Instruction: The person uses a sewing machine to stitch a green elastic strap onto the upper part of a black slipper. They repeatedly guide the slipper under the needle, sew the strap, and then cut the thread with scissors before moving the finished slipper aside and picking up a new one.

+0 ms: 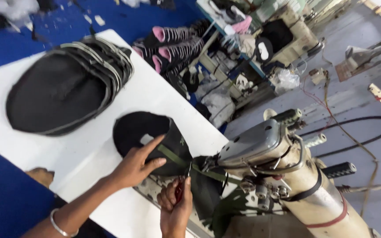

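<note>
My left hand [138, 164] lies flat, fingers spread, on a black fabric piece [143, 132] with an olive green strap [173, 156] sewn across it. The piece rests on the white table [164, 99] and runs to the needle area of an old cream sewing machine [283, 176]. My right hand [176, 203] is closed around a small red-handled tool [180, 190], its tip next to the strap just in front of the machine head. A silver bangle [60, 227] circles my left wrist.
A stack of black oval fabric pieces with pale edges [65, 88] sits on the table's far left. Black, pink-lined shoe uppers [173, 46] are piled beyond the table. Further machines, bags and cables lie on the grey floor [358, 97] at the right.
</note>
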